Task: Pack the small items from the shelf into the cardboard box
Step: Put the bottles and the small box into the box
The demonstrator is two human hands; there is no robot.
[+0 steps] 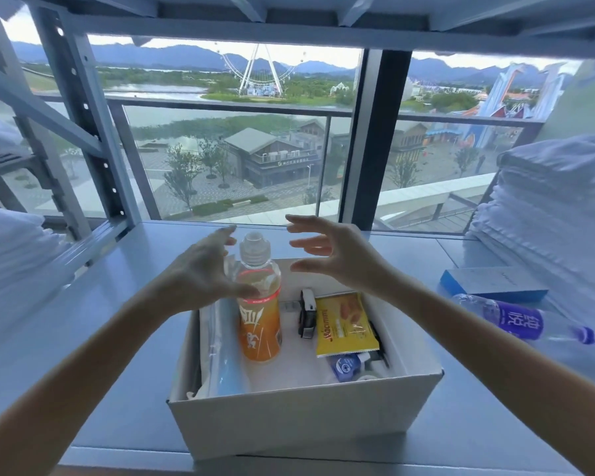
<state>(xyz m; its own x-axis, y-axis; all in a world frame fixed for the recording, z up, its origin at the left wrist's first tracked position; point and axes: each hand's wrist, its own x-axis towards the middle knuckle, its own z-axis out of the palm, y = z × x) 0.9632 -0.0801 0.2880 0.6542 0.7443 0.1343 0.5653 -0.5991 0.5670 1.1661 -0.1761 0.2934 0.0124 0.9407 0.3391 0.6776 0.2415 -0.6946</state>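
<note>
A white cardboard box [299, 420] stands open on the grey shelf in front of me. Inside it an orange drink bottle [260, 317] stands upright, beside a yellow snack packet [344, 324], a black-and-white gadget [306, 312], a small blue packet [346, 367] and a clear bag [220, 352] against the left wall. My left hand [200, 273] hovers just left of the bottle with fingers spread, its thumb by the bottle's shoulder. My right hand [334, 255] hovers above the box's far side, fingers spread, holding nothing.
On the shelf to the right lie a blue flat box [492, 285] and a clear water bottle with a purple label [522, 321]. White folded linen [557, 207] is stacked at the right, more at the left [11, 255]. A window lies behind the shelf.
</note>
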